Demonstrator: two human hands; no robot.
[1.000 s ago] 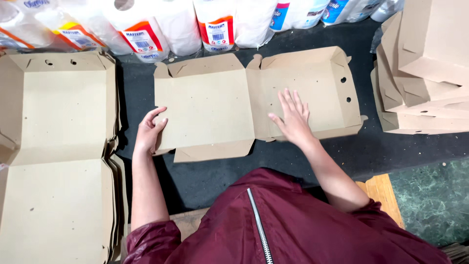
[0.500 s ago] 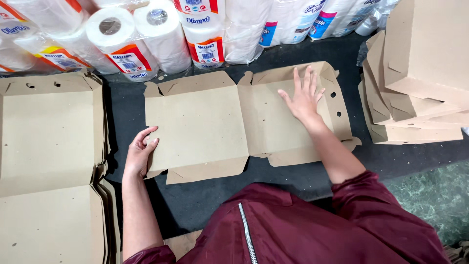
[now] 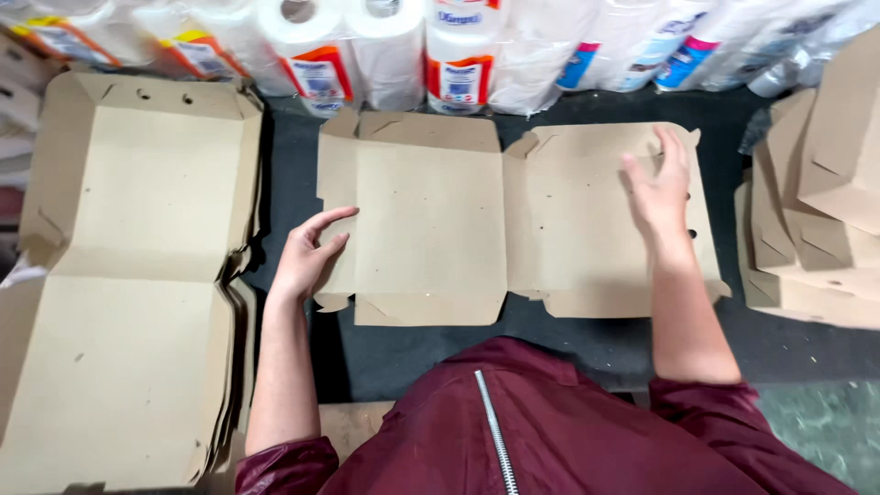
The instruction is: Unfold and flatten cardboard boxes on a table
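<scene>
A stack of flat cardboard (image 3: 137, 302) lies left of the left hand (image 3: 307, 257). Between both hands lies a flat box (image 3: 431, 220); the left hand's loosely open fingers touch its edge, while the right hand (image 3: 662, 188) presses open-palmed.

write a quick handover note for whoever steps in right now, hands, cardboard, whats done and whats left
Left hand: open, fingers on the left edge of the flat brown cardboard box blank lying on the dark table top.
Right hand: open, palm down on the blank's right panel, near its far right corner.
Stack of flat brown blanks: to the left of the blank.
Folded brown cardboard boxes: piled at the right.
Wrapped white paper rolls: along the far edge.
Done: blank laid open flat.
Left: its flaps and walls are not yet folded up.
</scene>
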